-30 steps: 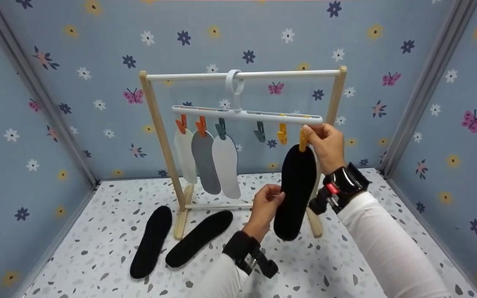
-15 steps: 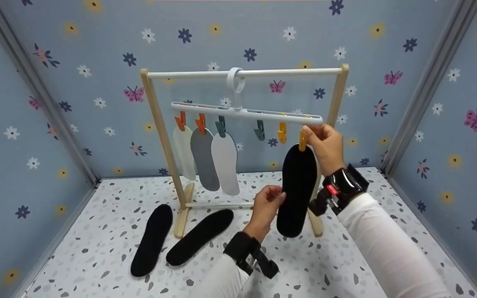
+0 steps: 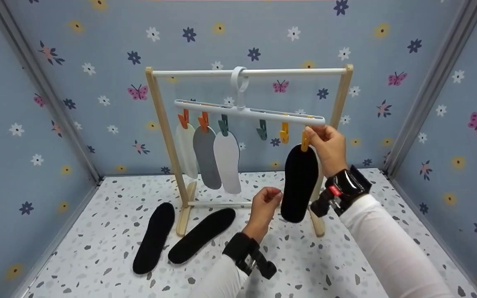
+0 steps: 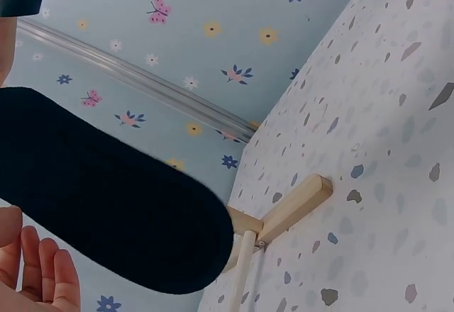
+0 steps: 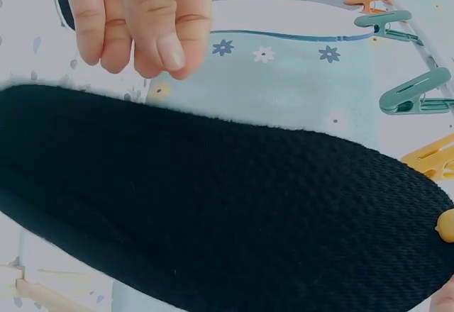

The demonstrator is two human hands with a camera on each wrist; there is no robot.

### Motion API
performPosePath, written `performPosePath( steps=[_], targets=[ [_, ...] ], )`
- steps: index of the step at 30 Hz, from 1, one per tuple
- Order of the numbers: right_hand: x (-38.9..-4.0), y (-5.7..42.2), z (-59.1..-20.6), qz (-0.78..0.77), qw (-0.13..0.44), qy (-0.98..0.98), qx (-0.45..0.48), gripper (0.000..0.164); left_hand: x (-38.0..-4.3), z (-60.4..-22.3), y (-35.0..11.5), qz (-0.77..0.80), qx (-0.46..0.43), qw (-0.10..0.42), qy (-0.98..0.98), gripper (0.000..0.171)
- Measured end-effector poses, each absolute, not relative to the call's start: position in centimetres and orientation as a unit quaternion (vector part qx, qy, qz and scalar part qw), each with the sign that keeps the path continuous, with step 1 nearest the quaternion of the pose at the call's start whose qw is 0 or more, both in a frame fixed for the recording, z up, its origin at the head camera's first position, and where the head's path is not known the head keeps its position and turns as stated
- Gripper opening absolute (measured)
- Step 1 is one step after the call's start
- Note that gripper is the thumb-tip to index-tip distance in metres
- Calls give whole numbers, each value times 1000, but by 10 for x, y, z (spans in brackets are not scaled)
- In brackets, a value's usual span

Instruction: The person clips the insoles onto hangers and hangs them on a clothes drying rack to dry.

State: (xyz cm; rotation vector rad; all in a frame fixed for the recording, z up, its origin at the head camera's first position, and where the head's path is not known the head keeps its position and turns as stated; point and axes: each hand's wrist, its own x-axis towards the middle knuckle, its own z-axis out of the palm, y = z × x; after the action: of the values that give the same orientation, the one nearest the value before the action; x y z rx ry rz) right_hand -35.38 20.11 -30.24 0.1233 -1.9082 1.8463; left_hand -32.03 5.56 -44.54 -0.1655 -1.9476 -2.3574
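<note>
My right hand point(image 3: 330, 149) pinches the yellow clothespin point(image 3: 305, 142) at the right end of the white clip hanger point(image 3: 280, 116). From that clothespin a black insole point(image 3: 299, 184) hangs by its top end, slightly tilted. My left hand point(image 3: 263, 211) is beside the insole's left edge, fingers loosely curled. In the right wrist view a gap shows between the left fingertips point(image 5: 172, 51) and the insole, and nothing is held. An empty yellow clothespin point(image 3: 284, 134) and an empty green clothespin point(image 3: 262, 131) hang to the left of the insole.
The hanger hooks over the top rod of a wooden rack point(image 3: 164, 132). A pale insole point(image 3: 186, 153), a grey insole point(image 3: 206, 161) and a white insole point(image 3: 227, 163) hang at left. Two black insoles, one left point(image 3: 154, 238) and one right point(image 3: 202, 236), lie on the speckled table point(image 3: 97, 231).
My left fingers have come off the insole's edge. The insole's lower end has swung up and away, while my right hand stays on the clothespin.
</note>
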Motion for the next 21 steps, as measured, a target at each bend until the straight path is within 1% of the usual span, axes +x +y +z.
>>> performPosePath(
  steps=[6, 10, 21],
  targets=[
    [-354, 199, -303, 687, 248, -682, 50, 21, -318, -450, 48, -761, -58, 34, -645, 16],
    [-353, 199, -304, 685, 259, -679, 52, 24, -317, -454, 39, -759, -53, 24, -649, 17],
    [-352, 198, -306, 670, 261, -693, 43, 27, -320, -472, 7, -755, -9, 45, -654, 15]
  ],
)
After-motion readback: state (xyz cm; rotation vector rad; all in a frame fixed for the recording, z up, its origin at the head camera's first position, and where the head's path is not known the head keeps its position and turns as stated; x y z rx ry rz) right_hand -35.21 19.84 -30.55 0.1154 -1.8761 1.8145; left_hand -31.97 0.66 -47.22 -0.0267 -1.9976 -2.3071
